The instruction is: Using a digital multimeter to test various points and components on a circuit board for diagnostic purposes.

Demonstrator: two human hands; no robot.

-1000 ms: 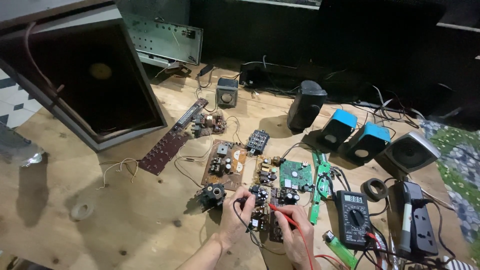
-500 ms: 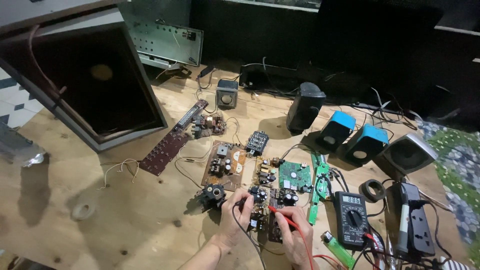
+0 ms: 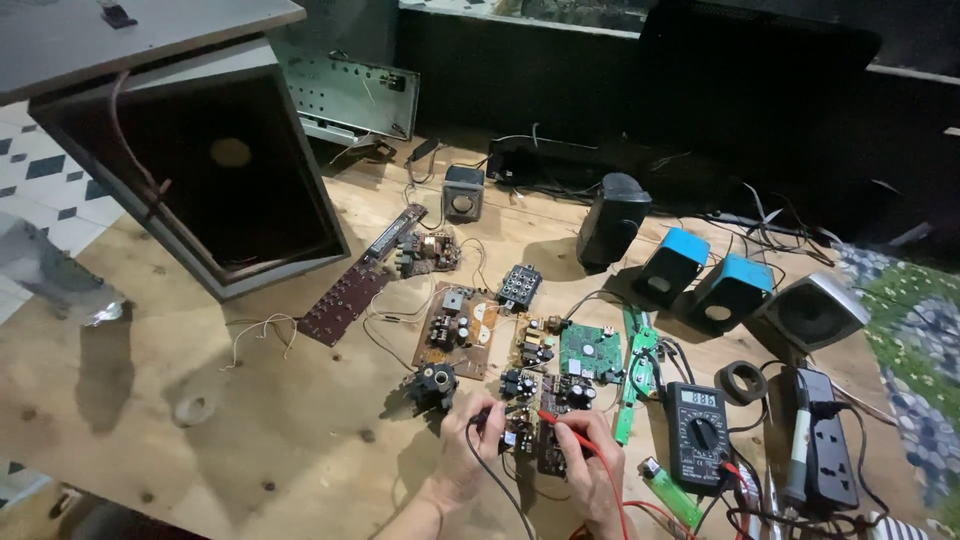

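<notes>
With the left hand (image 3: pixel 465 455) pinching the black probe (image 3: pixel 483 418) and the right hand (image 3: pixel 590 460) pinching the red probe (image 3: pixel 550 418), both tips rest on the circuit board (image 3: pixel 545 425) between them, so probing appears underway; next calls for reading the multimeter (image 3: pixel 697 437) right of the right hand.

One screen is visible: the display of the multimeter (image 3: pixel 699 436), which lies flat on the tabletop (image 3: pixel 200 460) near the front right. The multimeter body is dark, upright-rectangular in outline. Its screen (image 3: pixel 697 398) sits at the top end of the housing, above the round selector dial (image 3: pixel 705 436). The screen is a small horizontal rectangle, pale grey-green, with dark segmented digits showing. White markings ring the dial; they are too small to resolve. No packages, labels or signs can be made out.
</notes>
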